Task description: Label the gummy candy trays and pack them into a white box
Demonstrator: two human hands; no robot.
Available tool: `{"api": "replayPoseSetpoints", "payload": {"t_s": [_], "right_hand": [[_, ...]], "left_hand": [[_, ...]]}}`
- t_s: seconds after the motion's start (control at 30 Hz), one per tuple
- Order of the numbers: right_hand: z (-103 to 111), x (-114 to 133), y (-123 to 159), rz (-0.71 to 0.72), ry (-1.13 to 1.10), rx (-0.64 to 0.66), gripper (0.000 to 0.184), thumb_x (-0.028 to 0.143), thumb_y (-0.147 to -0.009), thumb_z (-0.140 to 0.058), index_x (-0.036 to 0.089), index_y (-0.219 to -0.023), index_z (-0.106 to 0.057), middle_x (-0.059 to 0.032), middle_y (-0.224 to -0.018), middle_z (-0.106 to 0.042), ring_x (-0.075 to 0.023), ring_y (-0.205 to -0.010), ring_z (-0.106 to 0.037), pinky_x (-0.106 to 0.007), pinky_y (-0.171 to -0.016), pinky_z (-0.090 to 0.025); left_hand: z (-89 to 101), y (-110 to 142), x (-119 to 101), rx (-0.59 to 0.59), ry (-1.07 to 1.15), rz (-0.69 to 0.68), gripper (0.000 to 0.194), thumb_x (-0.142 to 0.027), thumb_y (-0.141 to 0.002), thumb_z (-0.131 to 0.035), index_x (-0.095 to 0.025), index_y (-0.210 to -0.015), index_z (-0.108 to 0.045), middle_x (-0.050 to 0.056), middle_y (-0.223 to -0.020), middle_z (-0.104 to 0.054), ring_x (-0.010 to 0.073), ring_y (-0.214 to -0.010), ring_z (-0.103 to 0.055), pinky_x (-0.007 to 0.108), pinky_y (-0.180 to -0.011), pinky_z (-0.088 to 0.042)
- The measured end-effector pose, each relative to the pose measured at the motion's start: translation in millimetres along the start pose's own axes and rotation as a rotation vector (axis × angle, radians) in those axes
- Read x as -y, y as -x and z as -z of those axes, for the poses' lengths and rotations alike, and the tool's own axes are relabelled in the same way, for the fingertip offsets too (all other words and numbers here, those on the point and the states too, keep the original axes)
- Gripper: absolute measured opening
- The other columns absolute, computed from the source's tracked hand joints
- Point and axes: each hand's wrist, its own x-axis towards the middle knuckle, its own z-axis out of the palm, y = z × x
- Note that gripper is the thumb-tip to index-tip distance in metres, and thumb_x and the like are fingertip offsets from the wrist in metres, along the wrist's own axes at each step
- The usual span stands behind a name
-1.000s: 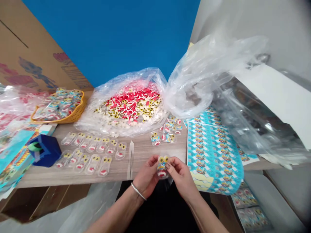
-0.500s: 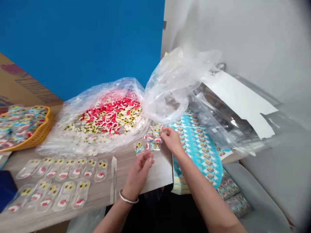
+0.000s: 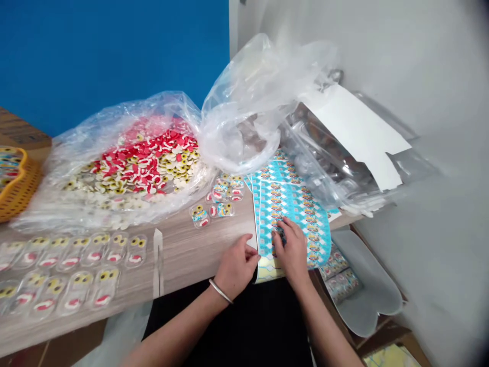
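My right hand (image 3: 293,251) lies over a printed sticker sheet (image 3: 316,229) in light blue with rows of small coloured figures. Its fingers are bent but apart, and the tips touch the print. At the sheet's left edge, my left hand (image 3: 236,267), with a bangle on the wrist, has its thumb and fingers closed on the border. Left of the sheet sit several small clear plastic blisters (image 3: 200,215) with eye shapes, red-and-white pieces and blue stickers. More clear blisters (image 3: 82,293) with yellow eyes and red-and-white pieces lie in two rows at the left.
A clear bag (image 3: 148,168) of loose red, white and yellow pieces spreads behind the blisters. Another crumpled bag (image 3: 240,137) and a white cardboard piece (image 3: 359,132) are at the back right. A yellow basket (image 3: 26,186) stands far left. A grey stool (image 3: 367,285) is below right.
My right hand has left the small blisters and come down onto the sticker sheet. My left hand has shifted right to the sheet's edge. The view has turned right.
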Motion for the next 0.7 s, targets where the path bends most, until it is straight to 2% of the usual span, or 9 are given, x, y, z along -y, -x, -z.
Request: {"api": "replayPoseSetpoints", "payload": {"t_s": [0.07, 0.13, 0.33, 0.43, 0.5, 0.6, 0.7], "right_hand": [[-12, 4, 10, -0.074, 0.036, -0.112, 0.032, 0.029, -0.092, -0.047, 0.016, -0.115, -0.065, -0.0151, -0.129, -0.061, -0.0284, -0.121, -0.052, -0.047, -0.102, -0.036], [-21, 11, 9, -0.123, 0.048, -0.154, 0.031, 0.027, -0.092, -0.046, 0.018, -0.114, -0.066, -0.0133, -0.127, -0.062, -0.0285, -0.121, -0.051, -0.048, -0.103, -0.033], [-17, 24, -9, -0.213, -0.051, -0.164, 0.03, 0.029, -0.087, -0.048, 0.019, -0.108, -0.067, -0.0121, -0.123, -0.064, -0.0305, -0.117, -0.051, -0.048, -0.101, -0.032], [-14, 24, -13, -0.256, -0.116, -0.195, 0.029, 0.029, -0.085, -0.049, 0.018, -0.105, -0.067, -0.0132, -0.122, -0.065, -0.0304, -0.115, -0.053, -0.047, -0.1, -0.033], [-13, 23, -15, -0.277, -0.15, -0.21, 0.03, 0.03, -0.084, -0.049, 0.017, -0.105, -0.066, -0.0139, -0.12, -0.065, -0.0301, -0.113, -0.054, -0.047, -0.099, -0.034], [-13, 20, -16, -0.306, -0.189, -0.203, 0.031, 0.031, -0.083, -0.049, 0.017, -0.104, -0.066, -0.0138, -0.117, -0.066, -0.0298, -0.111, -0.055, -0.047, -0.098, -0.036], [-11, 17, -17, -0.317, -0.219, -0.185, 0.032, 0.032, -0.082, -0.05, 0.016, -0.103, -0.067, -0.014, -0.115, -0.067, -0.029, -0.11, -0.056, -0.045, -0.099, -0.037]], "left_hand": [[-6.3, 7, 2, -0.003, -0.013, 0.036, 0.054, -0.023, -0.071, -0.071, -0.016, -0.123, -0.056, 0.005, -0.083, -0.072, 0.0203, -0.073, -0.067, 0.032, -0.075, -0.049], [-10.9, 14, 4, -0.01, -0.062, 0.056, 0.052, -0.023, -0.069, -0.073, -0.016, -0.117, -0.057, 0.003, -0.078, -0.07, 0.0188, -0.068, -0.065, 0.031, -0.07, -0.047], [-15.8, 14, 3, 0.005, -0.2, 0.052, 0.014, -0.026, -0.071, -0.069, -0.019, -0.082, -0.065, -0.004, -0.059, -0.056, 0.0142, -0.055, -0.051, 0.027, -0.058, -0.036], [-14.8, 22, 1, -0.131, -0.237, -0.05, 0.018, -0.024, -0.07, -0.072, -0.021, -0.086, -0.064, -0.001, -0.07, -0.061, 0.0145, -0.057, -0.052, 0.028, -0.062, -0.037], [-13.8, 34, 1, -0.168, -0.275, -0.075, 0.021, -0.025, -0.07, -0.073, -0.021, -0.088, -0.064, 0.003, -0.082, -0.067, 0.0155, -0.059, -0.055, 0.03, -0.067, -0.039], [-14.5, 52, 5, -0.07, -0.275, 0.006, 0.03, -0.028, -0.068, -0.075, -0.021, -0.097, -0.066, 0.008, -0.093, -0.072, 0.017, -0.06, -0.059, 0.033, -0.068, -0.042], [-19.8, 56, 9, 0.012, -0.043, 0.187, 0.043, -0.028, -0.067, -0.074, -0.02, -0.108, -0.06, 0.009, -0.102, -0.071, 0.0159, -0.059, -0.063, 0.027, -0.055, -0.041]]}}
